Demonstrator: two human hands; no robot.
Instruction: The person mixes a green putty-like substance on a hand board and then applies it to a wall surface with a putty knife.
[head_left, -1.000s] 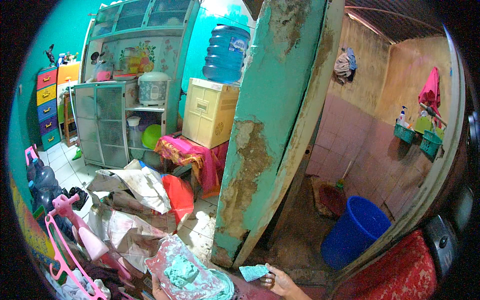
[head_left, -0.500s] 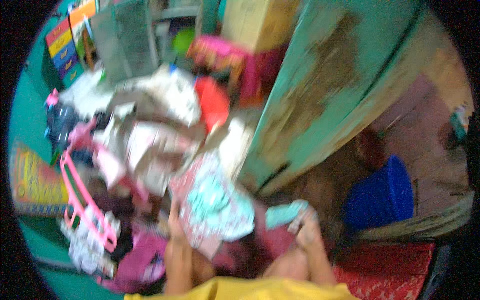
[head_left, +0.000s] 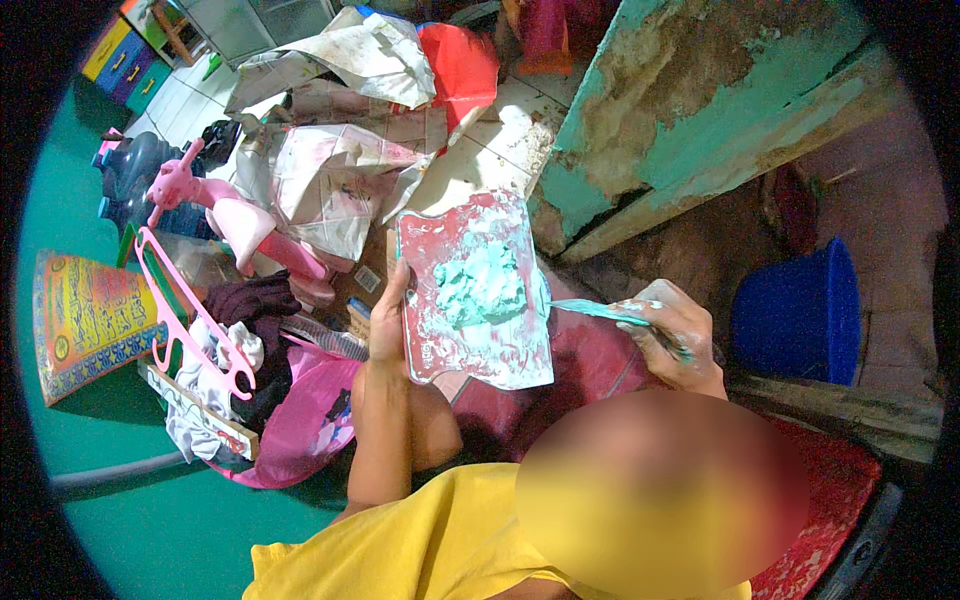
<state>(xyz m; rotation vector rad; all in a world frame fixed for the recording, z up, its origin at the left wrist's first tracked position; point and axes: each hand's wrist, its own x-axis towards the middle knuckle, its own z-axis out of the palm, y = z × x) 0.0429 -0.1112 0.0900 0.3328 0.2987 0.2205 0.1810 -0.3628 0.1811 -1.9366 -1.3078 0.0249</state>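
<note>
My left hand [head_left: 388,318] grips the left edge of a flat red board [head_left: 424,240], which is heavily smeared with white and pale turquoise. A thick lump of turquoise putty [head_left: 485,285] sits in the middle of the board. My right hand [head_left: 676,335], stained with turquoise, is closed on a putty knife [head_left: 590,308] coated in the same colour. Its blade points left and reaches the board's right edge; whether it touches the board I cannot tell.
A worn turquoise panel [head_left: 690,110] leans across the upper right. Beyond it stands a blue bucket [head_left: 795,312]. Crumpled white sheets [head_left: 335,190], a pink ride-on toy [head_left: 240,222], a pink hanger [head_left: 190,305] and a pink basket [head_left: 310,415] with clothes crowd the left.
The board has risen and turned more upright in my left hand. My right hand has moved up and right, and the putty knife now shows edge-on. The view has shifted.
</note>
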